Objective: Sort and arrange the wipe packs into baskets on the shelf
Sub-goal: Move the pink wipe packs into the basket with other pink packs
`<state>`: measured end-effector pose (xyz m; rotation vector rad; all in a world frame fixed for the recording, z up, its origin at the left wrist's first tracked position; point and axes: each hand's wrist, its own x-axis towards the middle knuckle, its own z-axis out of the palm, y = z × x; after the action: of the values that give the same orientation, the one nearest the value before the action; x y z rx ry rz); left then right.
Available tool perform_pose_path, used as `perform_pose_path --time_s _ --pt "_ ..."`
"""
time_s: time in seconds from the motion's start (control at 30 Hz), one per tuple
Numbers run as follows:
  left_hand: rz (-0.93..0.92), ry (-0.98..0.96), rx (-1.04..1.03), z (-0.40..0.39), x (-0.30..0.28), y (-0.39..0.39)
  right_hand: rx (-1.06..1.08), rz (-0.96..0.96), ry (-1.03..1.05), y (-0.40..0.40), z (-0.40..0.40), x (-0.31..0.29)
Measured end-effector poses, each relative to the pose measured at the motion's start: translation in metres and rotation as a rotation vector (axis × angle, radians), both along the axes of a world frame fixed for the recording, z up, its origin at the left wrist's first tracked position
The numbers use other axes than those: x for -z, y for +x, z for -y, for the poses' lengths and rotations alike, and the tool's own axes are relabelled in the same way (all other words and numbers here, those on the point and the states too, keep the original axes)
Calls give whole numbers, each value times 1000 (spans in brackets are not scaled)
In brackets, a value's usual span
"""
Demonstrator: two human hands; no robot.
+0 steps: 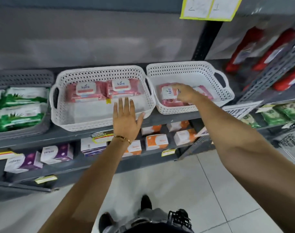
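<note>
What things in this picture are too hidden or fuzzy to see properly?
From the head view:
- Pink packs in the right basket: the right hand covers part of them, so the count is unclear.
- Yellow-edged paper sign: cut off by the top edge, writing blurred.
- Red packages: too blurred to identify.
- Left grey basket: cut off by the left edge.

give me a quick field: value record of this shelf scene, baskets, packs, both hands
left white basket: two pink wipe packs side by side at the back, front part bare
right white basket: pink packs, at least two, count unclear
grey basket: green and white packs, at far left
left hand: open, fingers spread, over the front rim of the left white basket
right hand: inside the right white basket, on a pink pack; grip unclear
shelf below: purple and orange boxes
</note>
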<state>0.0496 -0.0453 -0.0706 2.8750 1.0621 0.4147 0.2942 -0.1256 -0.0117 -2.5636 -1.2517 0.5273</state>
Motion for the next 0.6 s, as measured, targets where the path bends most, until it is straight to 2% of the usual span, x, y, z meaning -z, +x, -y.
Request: perform_pose_path --time_s 0.13,0.2,0.47,0.6 --pt "52 55 -16 3 1 1 -248 55 -288 26 -8 -4" --pt "65 61 -28 4 2 1 -308 106 -368 30 -9 -5" --pt "74 69 -22 5 3 1 -637 421 -397 21 -28 -1" --pt "51 55 -3 2 4 0 -585 458 -420 23 -31 2"
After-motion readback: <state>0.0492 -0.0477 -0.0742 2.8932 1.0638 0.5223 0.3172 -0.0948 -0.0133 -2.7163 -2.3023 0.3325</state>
